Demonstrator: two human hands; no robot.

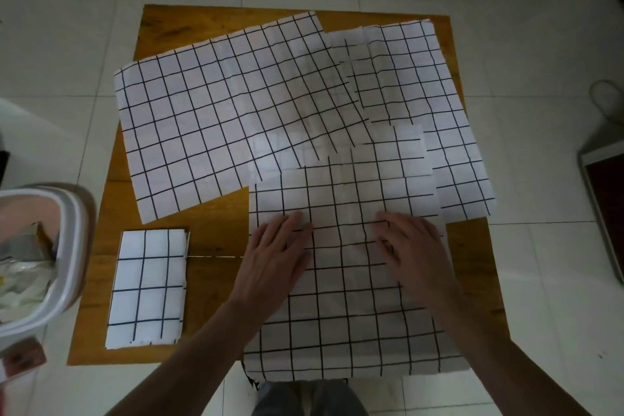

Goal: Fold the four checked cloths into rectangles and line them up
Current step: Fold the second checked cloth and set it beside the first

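Note:
Four white cloths with a black grid lie on a small wooden table point(219, 223). One folded rectangle point(147, 287) sits at the front left. A large cloth point(216, 121) lies spread across the middle and left. Another cloth point(432, 101) lies spread at the back right. The nearest cloth point(347, 311) lies flat at the front right, hanging over the table's near edge. My left hand point(275, 257) and my right hand point(410, 250) both press flat on this cloth, fingers straight, about a hand's width apart.
A white bin point(64, 267) with crumpled waste stands on the floor left of the table. Pale floor tiles surround the table. A slipper point(606, 100) and a flat framed object point(604, 199) lie at the right edge. My legs show below the table.

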